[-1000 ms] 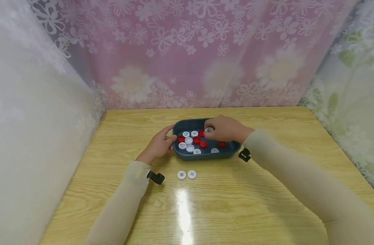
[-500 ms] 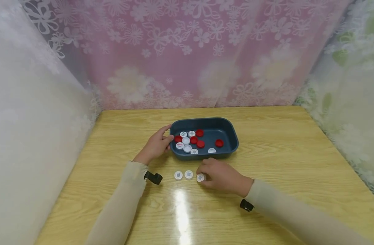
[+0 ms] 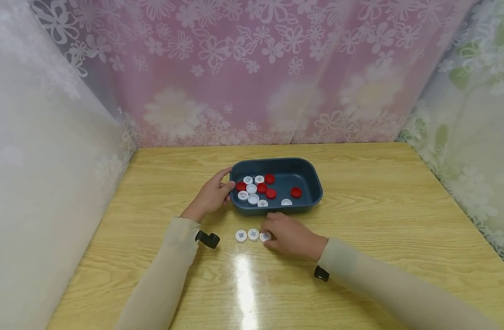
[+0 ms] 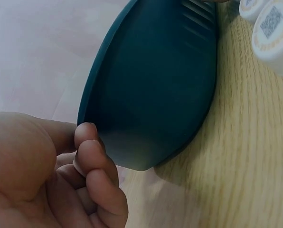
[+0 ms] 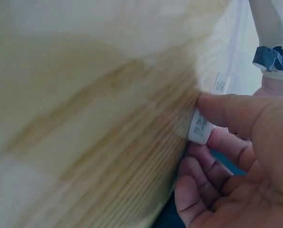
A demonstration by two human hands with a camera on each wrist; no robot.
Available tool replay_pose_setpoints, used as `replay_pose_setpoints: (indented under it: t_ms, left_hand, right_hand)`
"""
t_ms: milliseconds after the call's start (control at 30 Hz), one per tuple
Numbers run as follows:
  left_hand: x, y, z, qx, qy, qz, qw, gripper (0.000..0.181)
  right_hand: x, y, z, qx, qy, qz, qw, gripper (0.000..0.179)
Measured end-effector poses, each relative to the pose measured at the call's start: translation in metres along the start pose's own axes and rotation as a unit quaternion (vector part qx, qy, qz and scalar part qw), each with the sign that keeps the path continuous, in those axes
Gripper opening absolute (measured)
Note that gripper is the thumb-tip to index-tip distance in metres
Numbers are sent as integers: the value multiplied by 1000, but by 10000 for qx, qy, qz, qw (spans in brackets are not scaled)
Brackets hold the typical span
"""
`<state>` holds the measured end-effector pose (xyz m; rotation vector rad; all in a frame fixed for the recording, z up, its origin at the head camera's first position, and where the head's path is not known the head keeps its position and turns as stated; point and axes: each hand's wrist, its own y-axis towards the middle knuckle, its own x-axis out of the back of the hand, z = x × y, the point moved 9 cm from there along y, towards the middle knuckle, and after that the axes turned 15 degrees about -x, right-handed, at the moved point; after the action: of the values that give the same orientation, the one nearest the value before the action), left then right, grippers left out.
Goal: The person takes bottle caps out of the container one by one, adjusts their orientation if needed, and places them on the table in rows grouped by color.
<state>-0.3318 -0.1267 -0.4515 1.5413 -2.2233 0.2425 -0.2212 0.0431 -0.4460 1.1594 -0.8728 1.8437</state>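
Observation:
My left hand (image 3: 210,195) grips the left end of a dark blue plastic tub (image 3: 286,183), thumb and fingers pinching its rim in the left wrist view. On the wooden table in front of the tub, my right hand (image 3: 295,236) pinches a white bottle cap (image 5: 199,127) between thumb and finger. That cap sits at the right end of a short row, beside a middle white cap (image 3: 253,234) and a left white cap (image 3: 241,235). Printed square codes show on their tops. Inside the tub lie several red caps (image 3: 296,192) and several white caps (image 3: 253,199), mostly toward the left.
The wooden table (image 3: 173,284) stretches out on every side of the tub. A pink floral curtain (image 3: 235,91) hangs behind it, with pale sheets at left and right. Each wrist carries a small black camera (image 3: 208,239).
My right hand has lifted a white cap out of the tub, set it down at the row's right end and slid it left toward the others. The left hand keeps its hold.

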Motion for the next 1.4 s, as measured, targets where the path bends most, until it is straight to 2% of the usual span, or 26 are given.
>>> replay_pose_setpoints:
  t_ms: [233,600,900,1033,1233,1400]
  left_hand:
    - [-1,0,2,91,-12,11,10000,56]
    - [0,-2,1,112,-70,-18,9999,55]
    - [0,-3,-3,53,-138,6,9999,55]
    - [0,-2,-3,55,-97,-23,9999,54]
    - [-3,-1,-2,46,-151,5,9999,55]
    - [-3,-2,-2,146,-235,-43,9996,54]
  right_hand:
    - [-5,-2,-2,-300,235,137,9992,11]
    - [-10,-1,-1,-305,243,324,9987,13]
    - [-10,-2,-7,-506,710,531,9948,14]
    - [-9,-1,-8,-467,764,456,9949,16]
    - [-10,0,-13,-445,839,129,9954,21]
    - [-4,-7,-13,-424,570,-24,9975,27]
